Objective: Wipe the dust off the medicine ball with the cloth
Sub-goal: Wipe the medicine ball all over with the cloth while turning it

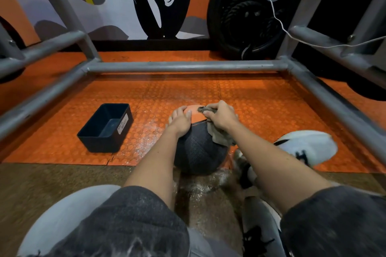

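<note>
One medicine ball (198,148) at the mat's (250,98) near edge: left hand (180,120) flat on top, likely steadying; right hand (221,118) clenched round a cloth (220,137), pressing it down.

Orange floor (250,94), medicine ball (198,148), black bin (100,144) (labelled)

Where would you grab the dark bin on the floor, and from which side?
On the dark bin, pinch the rim of the labelled long wall from above. It stands upright and open-topped, so fingers can drop inside with the thumb outside.
</note>
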Motion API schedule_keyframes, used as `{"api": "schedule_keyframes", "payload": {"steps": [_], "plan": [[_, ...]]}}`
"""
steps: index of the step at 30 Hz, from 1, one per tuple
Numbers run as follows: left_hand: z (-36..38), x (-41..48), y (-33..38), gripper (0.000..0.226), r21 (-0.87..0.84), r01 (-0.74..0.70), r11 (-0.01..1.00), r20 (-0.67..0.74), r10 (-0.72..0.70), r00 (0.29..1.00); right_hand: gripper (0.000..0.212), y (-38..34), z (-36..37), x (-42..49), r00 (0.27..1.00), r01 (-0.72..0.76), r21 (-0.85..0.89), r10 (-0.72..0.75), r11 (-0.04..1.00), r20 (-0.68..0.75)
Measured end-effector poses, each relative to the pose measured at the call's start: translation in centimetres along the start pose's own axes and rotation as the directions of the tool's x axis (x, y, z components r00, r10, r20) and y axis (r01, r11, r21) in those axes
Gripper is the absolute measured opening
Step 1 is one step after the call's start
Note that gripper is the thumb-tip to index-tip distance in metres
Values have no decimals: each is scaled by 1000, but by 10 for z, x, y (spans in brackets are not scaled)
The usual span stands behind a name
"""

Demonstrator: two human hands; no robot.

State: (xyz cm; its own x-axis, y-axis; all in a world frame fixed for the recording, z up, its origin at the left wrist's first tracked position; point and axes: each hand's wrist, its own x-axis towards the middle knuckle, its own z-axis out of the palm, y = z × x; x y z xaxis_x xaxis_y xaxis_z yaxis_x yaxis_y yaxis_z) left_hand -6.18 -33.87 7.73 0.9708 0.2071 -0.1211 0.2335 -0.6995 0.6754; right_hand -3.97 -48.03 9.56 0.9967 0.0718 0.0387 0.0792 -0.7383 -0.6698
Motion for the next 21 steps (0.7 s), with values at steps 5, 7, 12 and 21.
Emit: {"api": "schedule_keyframes", "payload": {"steps": [5,7,12,21], "plan": [[1,-10,-2,48,-7,-14,1000,62,14,998,28,6,4,-20,998,27,28,-26,999,-63],[2,-15,1,49,-8,-35,999,87,35,996,29,13,5,-26,996,23,40,-19,999,-82],[9,-23,11,49,39,-55,998,94,51,994,30,28,-2,-32,996,19,87,-11,996,-94],[6,-36,12,59,-29,-11,1000,95,14,995,25,38,-1,-38,991,120,139,-109,983,-83]]}}
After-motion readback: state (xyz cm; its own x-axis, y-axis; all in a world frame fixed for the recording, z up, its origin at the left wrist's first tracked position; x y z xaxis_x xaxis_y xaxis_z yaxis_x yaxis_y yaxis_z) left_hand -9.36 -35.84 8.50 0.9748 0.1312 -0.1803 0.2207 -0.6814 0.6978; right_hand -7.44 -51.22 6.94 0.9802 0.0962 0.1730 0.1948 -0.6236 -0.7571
